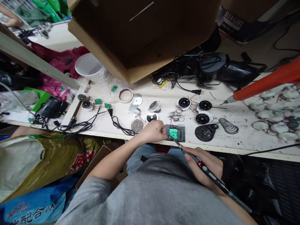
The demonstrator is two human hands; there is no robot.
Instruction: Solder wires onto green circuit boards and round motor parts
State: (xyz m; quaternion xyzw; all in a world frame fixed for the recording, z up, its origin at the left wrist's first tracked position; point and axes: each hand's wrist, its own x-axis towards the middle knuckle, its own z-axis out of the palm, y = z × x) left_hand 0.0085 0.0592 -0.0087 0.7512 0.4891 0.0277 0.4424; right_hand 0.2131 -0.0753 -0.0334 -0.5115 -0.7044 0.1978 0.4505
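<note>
A green circuit board [173, 133] lies on a black holder [181, 131] near the table's front edge. My right hand [206, 164] is closed round a soldering iron [206, 170] with a red light on its handle; the iron's tip reaches the board's lower edge. At the board's left side is my left hand [154, 131], its fingers pinched together. What they pinch, if anything, is too small to make out. A thin red wire [172, 119] rises from the board's top. Right of the holder sits a black dish [205, 132] of dark residue, joined to a coiled metal iron stand [227, 126].
Several motors with black discs [184, 102] stand behind my hands. An open cardboard box [131, 67] overhangs the back. An orange electric screwdriver [262, 82] hangs at the right, near several white motors [281, 120]. Black power cords [120, 125] and a white bowl [87, 65] are at the left.
</note>
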